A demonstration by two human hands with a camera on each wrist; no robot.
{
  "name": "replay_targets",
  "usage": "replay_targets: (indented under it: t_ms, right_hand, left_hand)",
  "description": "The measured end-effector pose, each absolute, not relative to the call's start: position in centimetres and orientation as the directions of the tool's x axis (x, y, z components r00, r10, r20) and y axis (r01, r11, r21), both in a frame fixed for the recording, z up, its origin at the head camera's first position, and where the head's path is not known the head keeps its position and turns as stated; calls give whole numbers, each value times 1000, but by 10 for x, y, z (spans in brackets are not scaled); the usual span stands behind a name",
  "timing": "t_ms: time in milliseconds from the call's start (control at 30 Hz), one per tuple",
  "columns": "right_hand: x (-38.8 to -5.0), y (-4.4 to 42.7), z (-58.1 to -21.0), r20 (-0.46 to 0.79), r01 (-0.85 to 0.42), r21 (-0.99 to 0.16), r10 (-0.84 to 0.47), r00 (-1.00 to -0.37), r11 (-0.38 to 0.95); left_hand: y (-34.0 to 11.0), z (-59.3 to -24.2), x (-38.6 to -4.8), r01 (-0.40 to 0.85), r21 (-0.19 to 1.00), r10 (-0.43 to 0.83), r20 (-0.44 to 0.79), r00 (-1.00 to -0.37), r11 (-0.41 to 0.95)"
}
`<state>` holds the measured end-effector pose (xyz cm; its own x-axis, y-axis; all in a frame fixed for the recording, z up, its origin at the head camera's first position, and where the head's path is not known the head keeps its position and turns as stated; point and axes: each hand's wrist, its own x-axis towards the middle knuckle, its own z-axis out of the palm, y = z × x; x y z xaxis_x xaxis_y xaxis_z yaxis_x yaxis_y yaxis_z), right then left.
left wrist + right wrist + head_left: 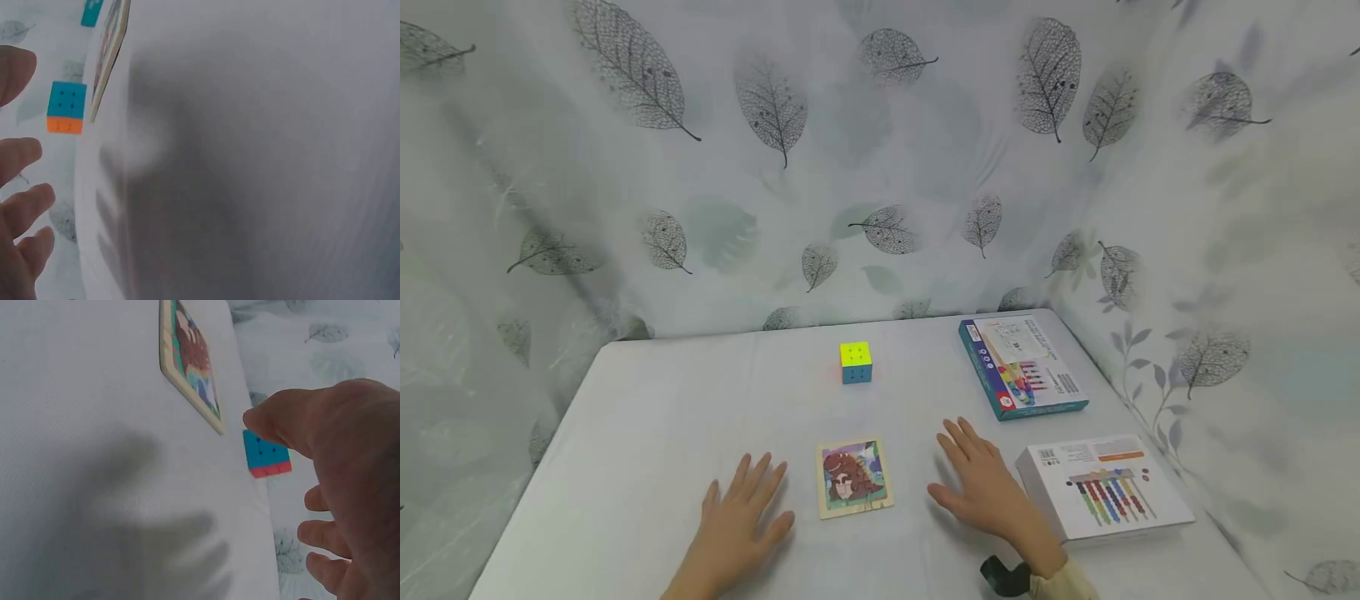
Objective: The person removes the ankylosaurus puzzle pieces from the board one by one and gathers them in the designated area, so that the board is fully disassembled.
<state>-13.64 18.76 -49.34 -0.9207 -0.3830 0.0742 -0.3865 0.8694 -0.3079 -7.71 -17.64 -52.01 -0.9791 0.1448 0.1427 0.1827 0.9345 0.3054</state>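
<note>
Between the two hands lies a square wooden picture puzzle (pixel 855 479) with a reddish-brown dinosaur, also seen edge-on in the left wrist view (pixel 111 56) and the right wrist view (pixel 192 365). My left hand (pixel 735 529) is left of it, fingers spread and apart from it. My right hand (pixel 988 492) is on its right, fingers extended, holding nothing. Farther back stands a puzzle cube (pixel 856 362) with a yellow top and blue front; the left wrist view shows its blue and orange sides (pixel 66 107). In the right wrist view my thumb partly covers the cube (pixel 269 456).
At the back right lies a blue-edged box (pixel 1026 367). A white box (pixel 1108 492) with colored beads pictured on it is just right of my right hand. A dark band is near my right wrist. Leaf-patterned curtains (pixel 850 125) stand behind and beside the white table (pixel 647 417).
</note>
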Motion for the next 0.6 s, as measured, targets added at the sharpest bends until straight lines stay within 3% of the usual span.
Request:
replay_targets:
  t_ms: [233, 367, 600]
  right_hand:
    - [-157, 155, -494, 46, -540, -340, -559, -828, 770]
    - [-172, 130, -499, 47, -638, -361, -670, -741, 680]
    - [-201, 93, -506, 57, -800, -182, -806, -590, 572]
  left_hand:
    - [-150, -529, -72, 291, 341, 271, 107, -957, 894]
    - [-138, -530, -70, 318, 351, 314, 71, -947, 881]
    - [-134, -524, -71, 347, 271, 338, 79, -938, 898]
